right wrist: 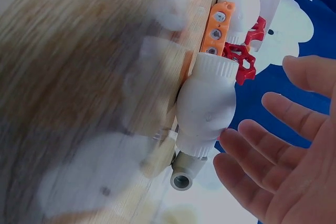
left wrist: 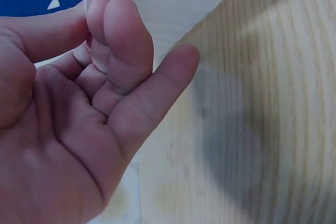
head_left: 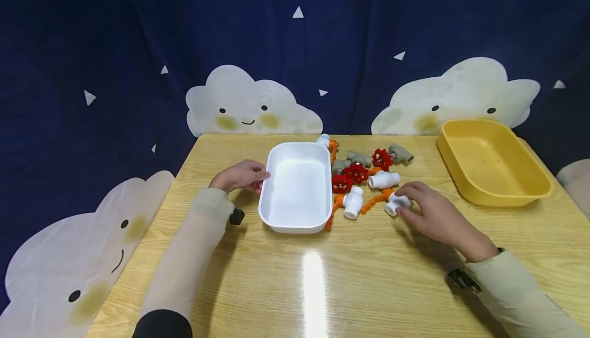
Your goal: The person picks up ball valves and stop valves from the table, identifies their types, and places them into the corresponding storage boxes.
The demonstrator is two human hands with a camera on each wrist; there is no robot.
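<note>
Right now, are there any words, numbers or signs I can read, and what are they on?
None: no word, label, brand, number or sign can be read.
White valve beside the right hand: there seems to be a faint mark, too small to read.
White tray and yellow tray: no lettering shows.
Dark blue curtain: just pictures, smiley clouds and little white triangles.

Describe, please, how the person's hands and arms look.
The left hand and right hand are bare, with no gloves or rings visible. Pale beige sleeves cover both forearms, a small black device sits at each wrist, and a black band or sleeve shows farther up the left arm.
</note>
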